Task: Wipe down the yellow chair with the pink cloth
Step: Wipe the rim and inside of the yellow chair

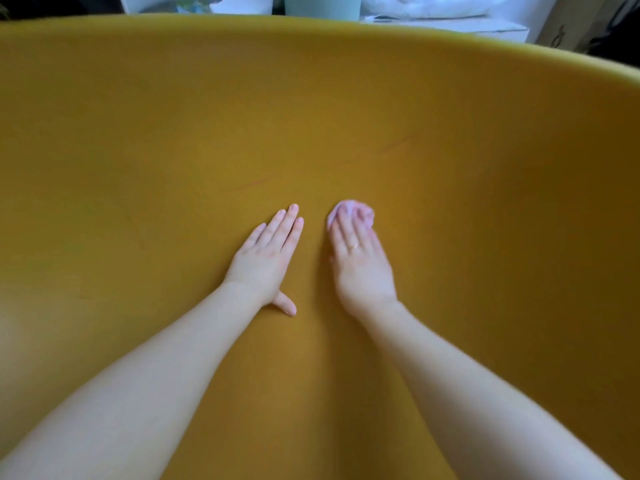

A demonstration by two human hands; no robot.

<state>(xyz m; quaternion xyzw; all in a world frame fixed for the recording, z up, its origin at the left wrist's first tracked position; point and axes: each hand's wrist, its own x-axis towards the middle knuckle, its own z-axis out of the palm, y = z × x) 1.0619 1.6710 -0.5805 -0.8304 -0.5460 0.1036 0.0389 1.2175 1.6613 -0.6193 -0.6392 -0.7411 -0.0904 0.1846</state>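
Yellow chair (346,116) fills the view. Left hand (268,251) lies flat, fingers straight, holding nothing, prob. bracing. Right hand (360,258) presses straight fingers on bunched pink cloth (349,207), mid-shell, so pressure goes into wiping.

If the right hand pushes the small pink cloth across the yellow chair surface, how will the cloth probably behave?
The small pink cloth looks bunched into soft folds under the right hand, so it is probably floppy and will deform rather than slide as one stiff piece. It looks thin and small, so likely light. The smooth yellow chair surface may let it glide easily under the straight pressing fingers.
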